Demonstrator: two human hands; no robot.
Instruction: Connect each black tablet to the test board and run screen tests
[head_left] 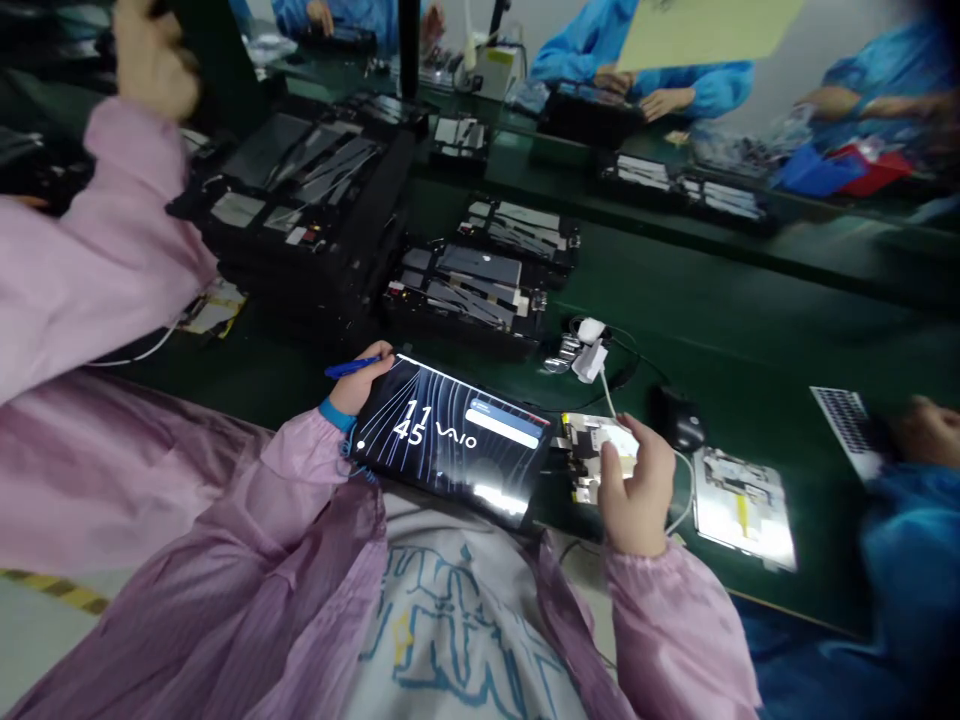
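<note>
My left hand [365,378] grips the upper left corner of a black tablet [450,440], with a blue pen [352,367] also between the fingers. The tablet's screen is lit, showing 11:45, the word VAIO and a pale message box. To the tablet's right, my right hand [637,485] hovers above a bare circuit assembly [581,450] with yellow tape. Its thumb and index finger look apart, the other fingers are curled, and no held thing shows. A white cable [607,392] passes close to the index fingertip and partly behind this hand.
Tall stacks of opened black device shells [300,200] stand at the left, with more shells [465,285] ahead. A charger [589,358], a black mouse [677,418] and a silver panel [742,510] lie rightward. A pink-sleeved arm [135,180] reaches in at left; blue-sleeved workers sit opposite and at right.
</note>
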